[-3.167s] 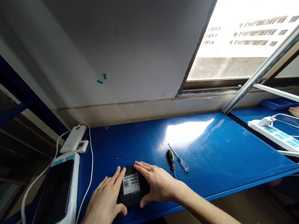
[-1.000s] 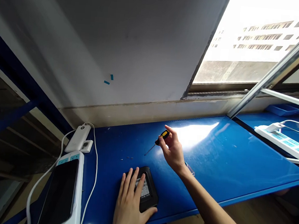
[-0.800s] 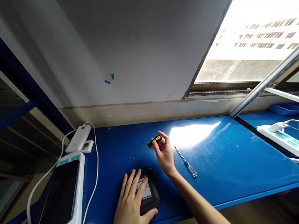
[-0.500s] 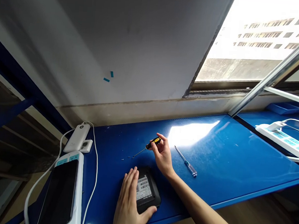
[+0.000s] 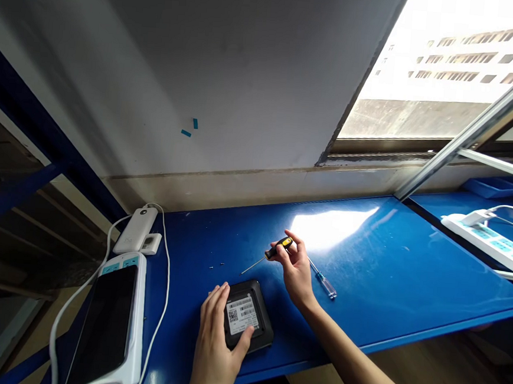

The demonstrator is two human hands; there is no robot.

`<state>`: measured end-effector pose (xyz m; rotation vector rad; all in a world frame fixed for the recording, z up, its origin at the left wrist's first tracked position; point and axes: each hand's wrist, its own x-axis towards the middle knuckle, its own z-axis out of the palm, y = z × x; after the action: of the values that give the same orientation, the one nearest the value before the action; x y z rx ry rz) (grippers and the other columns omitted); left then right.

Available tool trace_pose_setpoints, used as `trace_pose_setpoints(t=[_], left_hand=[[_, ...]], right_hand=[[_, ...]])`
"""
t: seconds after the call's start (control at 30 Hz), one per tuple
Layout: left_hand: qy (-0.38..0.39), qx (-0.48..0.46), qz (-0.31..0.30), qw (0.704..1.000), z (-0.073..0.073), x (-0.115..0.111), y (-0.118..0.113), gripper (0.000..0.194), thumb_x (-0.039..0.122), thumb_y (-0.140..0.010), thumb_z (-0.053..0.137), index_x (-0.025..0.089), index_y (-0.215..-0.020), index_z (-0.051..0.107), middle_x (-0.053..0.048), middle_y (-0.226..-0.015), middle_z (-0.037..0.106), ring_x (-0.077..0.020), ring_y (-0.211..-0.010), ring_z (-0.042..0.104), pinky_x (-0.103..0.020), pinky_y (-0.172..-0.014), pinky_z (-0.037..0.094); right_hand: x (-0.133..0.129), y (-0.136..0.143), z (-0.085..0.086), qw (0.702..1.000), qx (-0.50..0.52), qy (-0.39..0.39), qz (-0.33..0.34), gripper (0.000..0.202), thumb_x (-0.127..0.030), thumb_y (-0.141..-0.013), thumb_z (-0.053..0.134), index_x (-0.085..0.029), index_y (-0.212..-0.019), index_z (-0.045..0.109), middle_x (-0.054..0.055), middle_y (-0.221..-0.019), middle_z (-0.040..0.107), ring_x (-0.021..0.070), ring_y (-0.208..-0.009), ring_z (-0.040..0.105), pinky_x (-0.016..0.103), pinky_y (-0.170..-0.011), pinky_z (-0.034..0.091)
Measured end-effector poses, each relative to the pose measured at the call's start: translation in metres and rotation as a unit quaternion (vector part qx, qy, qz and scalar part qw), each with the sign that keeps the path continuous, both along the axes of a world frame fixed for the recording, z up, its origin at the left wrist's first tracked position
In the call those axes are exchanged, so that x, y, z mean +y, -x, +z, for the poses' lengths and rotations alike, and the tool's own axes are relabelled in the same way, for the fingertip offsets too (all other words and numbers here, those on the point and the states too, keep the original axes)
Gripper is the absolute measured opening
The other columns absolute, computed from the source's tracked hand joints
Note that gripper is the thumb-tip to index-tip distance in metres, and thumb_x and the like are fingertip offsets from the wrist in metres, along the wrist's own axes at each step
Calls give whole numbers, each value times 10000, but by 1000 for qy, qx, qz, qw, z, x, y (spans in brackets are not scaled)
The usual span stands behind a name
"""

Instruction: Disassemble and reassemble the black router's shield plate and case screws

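Shifted rightward, a black-and-yellow screwdriver [image 5: 271, 253] sits pinched in the right hand [image 5: 297, 273]; the left hand [image 5: 217, 338] clasps a labelled black device [image 5: 247, 309] on the blue table [image 5: 374, 278]; two small screws [image 5: 222, 264] lie loose beyond it, not yet picked up.

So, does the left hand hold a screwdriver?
No, the left hand rests on the black device; the right hand holds a screwdriver.

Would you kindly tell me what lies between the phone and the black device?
The head view shows, from phone to black device: the edge of the power strip, the white cable, some blue tabletop, then the left hand.
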<state>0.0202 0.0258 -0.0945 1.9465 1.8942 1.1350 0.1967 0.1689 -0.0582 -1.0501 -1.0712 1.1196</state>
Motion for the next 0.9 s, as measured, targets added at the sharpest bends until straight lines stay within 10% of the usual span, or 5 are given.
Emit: trace_pose_setpoints(t=[0.9], left_hand=[[-13,-4,-4,1000,8,2,0,444,341,-945,622,248,-1367,524,-119,-1418,606,-326,-1354,527,-604,-1094,475]], right_hand=[[-14,-34,-8,997,22,80,8,647,-544,-797,778,-244,-1315,532,26,-945,754,208,-784,742,391,-766,644]])
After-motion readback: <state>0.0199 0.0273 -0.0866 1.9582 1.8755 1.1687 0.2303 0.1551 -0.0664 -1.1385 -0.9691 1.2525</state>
